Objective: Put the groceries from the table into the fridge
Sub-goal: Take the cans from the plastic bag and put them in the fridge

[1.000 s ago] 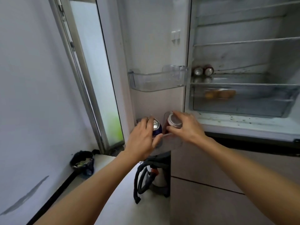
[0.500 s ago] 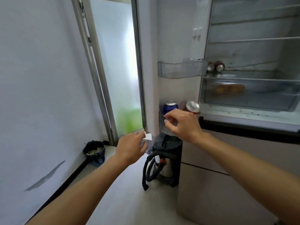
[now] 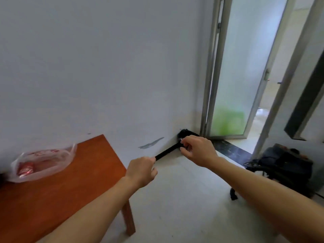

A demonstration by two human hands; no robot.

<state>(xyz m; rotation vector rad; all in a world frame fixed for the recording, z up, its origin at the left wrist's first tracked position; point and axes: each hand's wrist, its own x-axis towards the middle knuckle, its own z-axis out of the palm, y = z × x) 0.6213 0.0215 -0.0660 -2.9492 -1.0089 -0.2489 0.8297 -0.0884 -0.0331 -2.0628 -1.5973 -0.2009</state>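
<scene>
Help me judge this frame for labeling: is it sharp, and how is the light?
Head view: soft with motion blur, so the red can inside the plastic bag on the table is smeared; wide-angle bending curves the door frame; daylight through the frosted glass door looks bright, the wall evenly lit; both hands cast no hard shadows.

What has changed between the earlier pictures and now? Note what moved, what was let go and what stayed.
The view has swung left, from the open fridge to the wooden table with its plastic bag. Both cans were let go in the door shelf; the left hand and right hand now hold nothing. The black bin in the corner stayed put.
</scene>
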